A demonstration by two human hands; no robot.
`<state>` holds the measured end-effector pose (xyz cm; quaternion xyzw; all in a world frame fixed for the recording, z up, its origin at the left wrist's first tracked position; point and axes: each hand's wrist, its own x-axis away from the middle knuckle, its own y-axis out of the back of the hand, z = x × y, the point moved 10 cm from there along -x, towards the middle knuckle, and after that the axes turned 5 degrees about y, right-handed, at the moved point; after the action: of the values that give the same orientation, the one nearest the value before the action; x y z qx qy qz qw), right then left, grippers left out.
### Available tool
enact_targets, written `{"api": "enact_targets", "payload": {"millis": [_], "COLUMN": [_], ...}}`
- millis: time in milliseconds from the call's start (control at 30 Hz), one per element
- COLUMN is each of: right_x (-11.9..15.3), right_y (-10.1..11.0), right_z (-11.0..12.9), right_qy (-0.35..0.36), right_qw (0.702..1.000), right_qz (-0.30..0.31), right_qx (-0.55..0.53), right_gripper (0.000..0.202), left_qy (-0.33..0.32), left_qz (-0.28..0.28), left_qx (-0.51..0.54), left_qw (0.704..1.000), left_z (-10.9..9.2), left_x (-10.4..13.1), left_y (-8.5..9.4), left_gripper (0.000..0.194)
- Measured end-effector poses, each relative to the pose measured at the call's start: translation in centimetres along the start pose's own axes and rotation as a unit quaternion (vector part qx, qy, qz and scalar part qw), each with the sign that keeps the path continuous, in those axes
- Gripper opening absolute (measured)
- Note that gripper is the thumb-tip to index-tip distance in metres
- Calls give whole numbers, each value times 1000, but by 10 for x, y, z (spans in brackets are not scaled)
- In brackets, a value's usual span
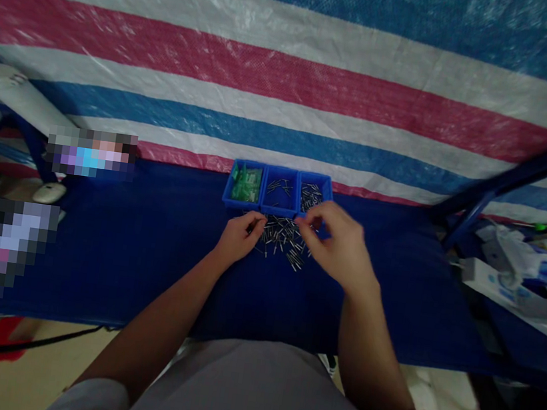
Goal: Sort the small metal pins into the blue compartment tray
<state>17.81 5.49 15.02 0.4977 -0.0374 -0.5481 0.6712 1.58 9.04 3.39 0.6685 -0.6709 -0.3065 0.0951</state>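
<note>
A loose pile of thin, silver-and-dark metal pins (280,233) lies on the blue table in front of three joined blue bins (277,211). At the pile's left edge is my left hand (240,235), its thumb and fingertips drawn together. My right hand (336,243) hovers over the right side of the pile, just before the right bin, with fingers curled into a pinch. Whatever either hand holds is too small to make out. Green packets (246,184) fill the left bin. A few pins lie in the middle bin, and many small metal pieces (311,196) are in the right one.
A striped plastic sheet (270,77) hangs behind the blue table (148,235). On the left are a computer mouse (50,192) and blurred-out screens. A white power strip (508,293) and a heap of wrappers stand at the right, beyond a dark blue frame post (468,217).
</note>
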Motion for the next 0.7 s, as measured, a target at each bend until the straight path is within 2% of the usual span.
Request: {"api": "enact_targets", "payload": {"millis": [100, 200, 333, 533, 700], "right_x": [-1, -1, -3, -4, 4], "right_y": [-52, -82, -96, -104, -109], "right_z": [-26, -46, -48, -50, -60], "right_qy": [-47, -97, -115, -131, -150], "right_qw": [992, 983, 973, 961, 956], "right_qz": [118, 144, 162, 182, 177], "right_qx": [22, 65, 114, 160, 182], "right_gripper": [17, 21, 22, 21, 22], "left_qy": [1, 2, -3, -7, 4], "left_qz": [5, 3, 13, 21, 18], "left_qx": [0, 1, 1, 12, 9], "left_qw": [1000, 1000, 1000, 1000, 1000], "left_z": [-1, -1, -2, -1, 3], "left_x": [0, 0, -2, -2, -2], "left_y": [0, 0, -3, -5, -5], "left_gripper": [22, 22, 21, 21, 22]}}
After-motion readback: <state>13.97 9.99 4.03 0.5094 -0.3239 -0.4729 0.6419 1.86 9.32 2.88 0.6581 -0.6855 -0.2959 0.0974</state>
